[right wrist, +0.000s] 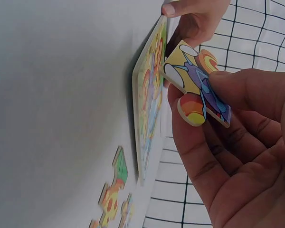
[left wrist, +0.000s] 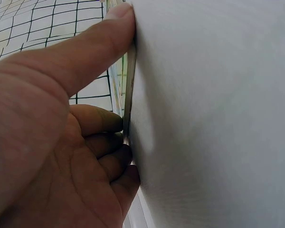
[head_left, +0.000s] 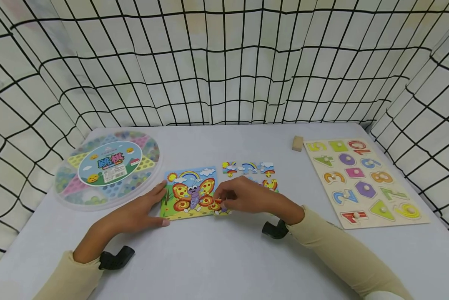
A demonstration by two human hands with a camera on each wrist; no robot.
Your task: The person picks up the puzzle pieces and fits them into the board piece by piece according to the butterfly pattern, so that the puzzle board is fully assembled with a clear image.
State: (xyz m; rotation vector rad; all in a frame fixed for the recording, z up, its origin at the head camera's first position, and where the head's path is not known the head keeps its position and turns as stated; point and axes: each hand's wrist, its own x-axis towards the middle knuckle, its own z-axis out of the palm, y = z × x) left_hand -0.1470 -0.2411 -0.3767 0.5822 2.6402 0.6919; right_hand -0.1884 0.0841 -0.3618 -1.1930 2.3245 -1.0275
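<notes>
Head: pinching puzzle piece (right wrist: 194, 81) in right hand (head_left: 248, 195), touching butterfly board (head_left: 193, 193) with left hand (head_left: 136, 212) (spread), between table's (head_left: 209, 266) side edges.

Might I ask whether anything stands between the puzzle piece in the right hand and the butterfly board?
Nothing visible does: the right hand pinches the puzzle piece beside the butterfly board's right edge, while the left hand touches its left side, out of the way.

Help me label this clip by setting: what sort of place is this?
Probably a tabletop play or recording station: a white-covered table bounded by black grid netting, set with a butterfly puzzle board and a number puzzle board.
</notes>
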